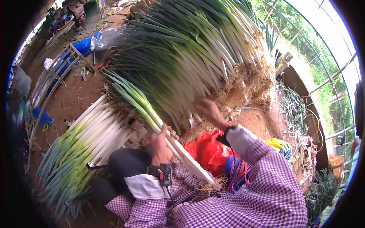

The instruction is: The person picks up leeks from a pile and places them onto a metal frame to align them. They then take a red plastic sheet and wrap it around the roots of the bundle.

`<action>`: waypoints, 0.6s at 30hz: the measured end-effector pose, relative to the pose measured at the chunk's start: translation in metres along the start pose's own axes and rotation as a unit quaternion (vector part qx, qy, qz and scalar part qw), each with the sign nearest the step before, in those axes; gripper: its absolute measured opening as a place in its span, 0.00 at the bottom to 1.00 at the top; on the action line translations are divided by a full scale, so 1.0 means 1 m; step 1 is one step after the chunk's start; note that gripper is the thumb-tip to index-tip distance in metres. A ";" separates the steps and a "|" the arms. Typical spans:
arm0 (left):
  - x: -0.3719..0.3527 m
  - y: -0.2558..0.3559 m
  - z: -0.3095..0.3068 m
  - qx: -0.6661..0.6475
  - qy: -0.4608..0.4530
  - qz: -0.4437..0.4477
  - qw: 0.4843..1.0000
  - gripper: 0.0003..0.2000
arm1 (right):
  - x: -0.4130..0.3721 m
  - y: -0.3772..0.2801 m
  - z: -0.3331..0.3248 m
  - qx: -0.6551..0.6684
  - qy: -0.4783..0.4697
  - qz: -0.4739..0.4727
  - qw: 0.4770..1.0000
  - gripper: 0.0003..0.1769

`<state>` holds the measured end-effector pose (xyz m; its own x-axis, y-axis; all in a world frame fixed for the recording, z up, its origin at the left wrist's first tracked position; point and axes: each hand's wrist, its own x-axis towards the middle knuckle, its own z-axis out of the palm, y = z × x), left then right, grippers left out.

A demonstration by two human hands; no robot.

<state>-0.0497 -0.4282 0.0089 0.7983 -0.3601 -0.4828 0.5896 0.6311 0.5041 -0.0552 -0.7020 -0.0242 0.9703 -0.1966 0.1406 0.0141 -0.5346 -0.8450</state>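
Observation:
My left hand (162, 146) is closed around a few leeks (179, 150), held slantwise across my lap. Their green leaves point up and left, and their roots hang near my checked sleeve. My right hand (210, 113) is at the near edge of a big heap of leeks (190, 57), over the white stalks and roots. Motion smears its fingers, so I cannot tell whether they grip a stalk. To the left of my knee lies a row of leeks (89, 133), roots toward me and leaves fanned down and left.
A red plastic bag (207, 152) and a bundle of blue and red string (236, 171) lie by my lap. Cut leaves (292, 108) are scattered at the right along the wall. A bamboo frame (62, 72) and blue sheeting (83, 45) stand at the left.

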 end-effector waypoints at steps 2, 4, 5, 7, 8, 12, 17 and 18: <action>-0.006 0.005 0.007 -0.005 -0.002 -0.018 1.000 0.08 | 0.043 0.027 -0.012 -0.143 0.072 0.048 0.986 0.26; -0.011 0.011 0.015 0.013 0.004 -0.034 0.999 0.08 | 0.064 0.038 -0.015 -0.240 0.127 0.132 0.953 0.31; -0.007 0.008 0.012 0.012 0.007 -0.026 1.000 0.09 | 0.070 0.044 -0.017 -0.258 0.140 0.162 0.942 0.32; 0.000 0.000 0.003 0.009 0.017 -0.009 1.000 0.09 | 0.076 0.050 -0.014 -0.264 0.157 0.206 0.929 0.33; 0.002 -0.001 0.002 0.011 0.019 -0.009 1.000 0.09 | 0.078 0.049 -0.011 -0.282 0.179 0.200 0.921 0.32; 0.003 -0.003 0.001 0.011 0.012 -0.006 1.000 0.11 | 0.080 0.070 -0.009 -0.319 0.213 0.188 0.904 0.27; 0.010 -0.008 -0.001 0.017 0.009 -0.021 1.000 0.11 | 0.094 0.115 -0.027 -0.335 0.153 0.212 0.905 0.18; 0.011 -0.009 0.000 0.016 0.010 -0.026 0.999 0.11 | 0.096 0.128 -0.028 -0.345 0.144 0.201 0.906 0.18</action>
<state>-0.0462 -0.4373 -0.0009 0.7643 -0.3768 -0.5233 0.6337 0.5893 0.5013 0.0330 -0.8126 -0.1039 0.7597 -0.6416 0.1059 -0.5757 -0.7393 -0.3491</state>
